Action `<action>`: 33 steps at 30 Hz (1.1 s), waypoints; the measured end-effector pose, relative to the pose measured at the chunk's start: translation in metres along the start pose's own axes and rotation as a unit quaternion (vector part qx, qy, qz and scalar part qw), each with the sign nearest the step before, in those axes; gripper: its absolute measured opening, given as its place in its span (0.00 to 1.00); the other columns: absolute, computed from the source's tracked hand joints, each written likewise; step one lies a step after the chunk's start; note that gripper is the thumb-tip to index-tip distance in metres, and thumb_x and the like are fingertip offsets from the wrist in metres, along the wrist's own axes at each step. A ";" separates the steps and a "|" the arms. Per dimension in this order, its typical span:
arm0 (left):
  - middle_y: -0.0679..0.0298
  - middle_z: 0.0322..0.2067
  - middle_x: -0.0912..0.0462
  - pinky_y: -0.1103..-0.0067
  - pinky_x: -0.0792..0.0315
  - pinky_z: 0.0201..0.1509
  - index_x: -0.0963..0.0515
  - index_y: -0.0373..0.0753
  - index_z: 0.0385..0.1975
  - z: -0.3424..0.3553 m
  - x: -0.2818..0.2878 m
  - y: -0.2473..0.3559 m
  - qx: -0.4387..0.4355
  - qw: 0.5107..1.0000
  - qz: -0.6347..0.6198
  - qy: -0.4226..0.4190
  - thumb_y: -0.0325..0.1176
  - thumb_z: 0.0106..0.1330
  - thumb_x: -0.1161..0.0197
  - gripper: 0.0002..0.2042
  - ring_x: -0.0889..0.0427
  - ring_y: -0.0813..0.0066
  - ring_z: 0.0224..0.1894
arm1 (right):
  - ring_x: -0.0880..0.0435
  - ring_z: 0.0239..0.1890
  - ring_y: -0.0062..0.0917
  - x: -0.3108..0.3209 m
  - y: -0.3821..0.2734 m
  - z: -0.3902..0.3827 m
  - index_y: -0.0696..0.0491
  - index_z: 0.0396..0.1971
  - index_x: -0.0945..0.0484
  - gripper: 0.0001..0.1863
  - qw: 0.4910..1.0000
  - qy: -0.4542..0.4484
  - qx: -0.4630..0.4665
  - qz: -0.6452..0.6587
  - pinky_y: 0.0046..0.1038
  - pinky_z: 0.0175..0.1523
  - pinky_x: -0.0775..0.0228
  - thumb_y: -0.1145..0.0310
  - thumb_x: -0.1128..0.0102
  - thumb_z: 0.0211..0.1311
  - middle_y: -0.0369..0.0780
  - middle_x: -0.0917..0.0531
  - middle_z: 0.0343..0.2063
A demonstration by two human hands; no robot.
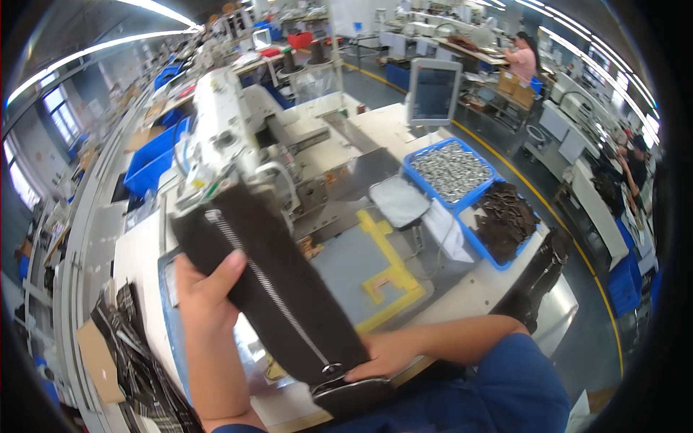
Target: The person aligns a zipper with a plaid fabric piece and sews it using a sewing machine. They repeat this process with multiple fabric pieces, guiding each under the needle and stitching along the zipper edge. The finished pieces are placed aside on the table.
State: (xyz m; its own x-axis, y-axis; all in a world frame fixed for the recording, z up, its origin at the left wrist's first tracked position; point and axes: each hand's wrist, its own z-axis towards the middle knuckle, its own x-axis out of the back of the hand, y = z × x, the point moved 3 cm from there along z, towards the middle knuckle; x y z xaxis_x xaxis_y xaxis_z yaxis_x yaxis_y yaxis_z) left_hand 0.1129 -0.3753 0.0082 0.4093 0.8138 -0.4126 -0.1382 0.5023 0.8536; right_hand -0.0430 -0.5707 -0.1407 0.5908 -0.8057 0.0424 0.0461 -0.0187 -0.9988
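I hold a long dark brown panel with a silver metal zipper (278, 289) between my two hands, tilted from upper left to lower right. My left hand (211, 292) grips its left edge near the upper end, thumb on the face beside the zipper teeth. Around the lower right corner my right hand (382, 356) is closed, next to the zipper's ring-like end. Below that end lies a dark piece with a curved silver edge (354, 393), partly hidden. The panel's upper end covers part of a white industrial sewing machine (224, 130).
Right of the machine stand a blue tray of small silver metal parts (415, 155) and a blue tray of dark brown scraps (498, 265). A monitor (434, 92) rises behind them. Yellow-edged template (390, 260) lies on the worktable. Striped dark fabric (141, 353) hangs at left.
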 end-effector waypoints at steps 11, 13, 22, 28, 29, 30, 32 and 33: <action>0.65 0.43 0.10 0.75 0.20 0.52 0.14 0.33 0.52 -0.036 0.014 -0.082 0.110 0.962 0.231 -0.091 0.24 0.69 0.25 0.14 0.14 0.78 0.46 | 0.13 0.47 0.18 0.099 -0.055 0.076 0.59 0.55 0.14 0.17 0.976 0.207 0.052 0.037 0.28 0.51 0.19 0.65 0.29 0.73 0.41 0.09 0.44; 0.64 0.43 0.09 0.75 0.20 0.53 0.14 0.33 0.52 -0.036 0.012 -0.079 0.102 0.967 0.216 -0.088 0.25 0.69 0.25 0.14 0.14 0.78 0.46 | 0.13 0.44 0.17 0.100 -0.061 0.080 0.59 0.53 0.14 0.15 0.973 0.215 0.084 0.019 0.26 0.48 0.19 0.67 0.29 0.73 0.40 0.09 0.43; 0.64 0.44 0.09 0.76 0.20 0.54 0.14 0.32 0.52 -0.042 0.005 -0.082 0.095 0.985 0.136 -0.051 0.26 0.66 0.21 0.16 0.14 0.77 0.46 | 0.12 0.44 0.21 0.091 -0.061 0.072 0.58 0.52 0.12 0.14 0.946 0.241 0.180 -0.118 0.27 0.51 0.21 0.69 0.28 0.71 0.41 0.09 0.43; 0.62 0.50 0.10 0.74 0.19 0.57 0.18 0.33 0.58 -0.049 0.010 -0.094 0.133 0.965 0.200 -0.104 0.21 0.60 0.19 0.25 0.13 0.74 0.51 | 0.11 0.48 0.22 0.103 -0.074 0.063 0.59 0.57 0.15 0.20 0.966 0.210 0.146 -0.040 0.30 0.54 0.20 0.72 0.25 0.67 0.41 0.08 0.47; 0.61 0.47 0.09 0.75 0.18 0.54 0.15 0.33 0.53 -0.051 0.010 -0.090 0.117 0.971 0.190 -0.086 0.23 0.61 0.19 0.20 0.12 0.75 0.48 | 0.11 0.48 0.23 0.105 -0.073 0.063 0.60 0.58 0.15 0.22 0.967 0.182 0.148 -0.095 0.30 0.55 0.20 0.72 0.24 0.66 0.41 0.08 0.47; 0.61 0.44 0.07 0.75 0.18 0.50 0.12 0.34 0.49 -0.052 0.009 -0.086 0.101 0.976 0.180 -0.068 0.26 0.63 0.19 0.15 0.11 0.76 0.44 | 0.12 0.49 0.23 0.105 -0.074 0.062 0.60 0.59 0.16 0.23 0.965 0.157 0.171 -0.121 0.30 0.56 0.21 0.71 0.24 0.65 0.41 0.09 0.47; 0.59 0.44 0.07 0.75 0.17 0.49 0.11 0.35 0.47 -0.052 0.006 -0.077 0.021 0.955 0.277 -0.106 0.25 0.62 0.19 0.14 0.09 0.71 0.43 | 0.12 0.50 0.24 0.103 -0.077 0.059 0.59 0.60 0.16 0.26 0.955 0.107 0.216 -0.172 0.31 0.58 0.22 0.69 0.22 0.62 0.41 0.09 0.49; 0.59 0.44 0.07 0.75 0.17 0.48 0.10 0.36 0.46 -0.052 0.004 -0.073 -0.020 0.938 0.323 -0.126 0.25 0.61 0.19 0.14 0.08 0.68 0.42 | 0.12 0.51 0.25 0.102 -0.080 0.057 0.59 0.59 0.16 0.26 0.972 0.094 0.195 -0.092 0.31 0.59 0.22 0.68 0.21 0.61 0.41 0.09 0.49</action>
State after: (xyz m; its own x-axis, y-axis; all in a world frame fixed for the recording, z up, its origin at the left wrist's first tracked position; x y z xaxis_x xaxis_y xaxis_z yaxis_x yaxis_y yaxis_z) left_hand 0.0778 -0.3940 -0.0722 0.4277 0.8598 0.2790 -0.4617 -0.0576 0.8852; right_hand 0.0593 -0.6174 -0.0555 0.3871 -0.9047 0.1779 0.4610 0.0228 -0.8871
